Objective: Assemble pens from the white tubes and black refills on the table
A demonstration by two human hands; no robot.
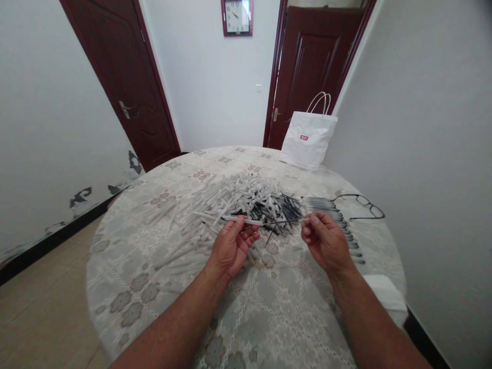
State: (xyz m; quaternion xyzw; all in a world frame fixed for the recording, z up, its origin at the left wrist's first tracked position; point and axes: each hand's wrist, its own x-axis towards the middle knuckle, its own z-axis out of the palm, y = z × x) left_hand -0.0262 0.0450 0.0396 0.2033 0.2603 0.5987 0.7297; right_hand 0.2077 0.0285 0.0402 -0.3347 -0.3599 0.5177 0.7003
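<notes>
My left hand [232, 248] pinches a whitish pen barrel [251, 222] between thumb and fingers, held level above the table. My right hand [326, 241] is closed on the right end of a thin dark pen refill [283, 222]. The refill's left end meets the barrel's open end; how far inside it reaches I cannot tell. Behind my hands lies a heap of whitish barrels [209, 200], with dark refills [291, 207] at its right side. Right of the heap, partly covered by my right hand, is a row of dark-filled pens [320, 204] laid side by side.
Eyeglasses [371, 208] lie beyond the pen row at the right. A white paper bag [307, 141] stands at the table's back right. Near the right edge, beside my forearm, is a white folded item [384, 291]. A patterned cloth [265, 323] covers the round table.
</notes>
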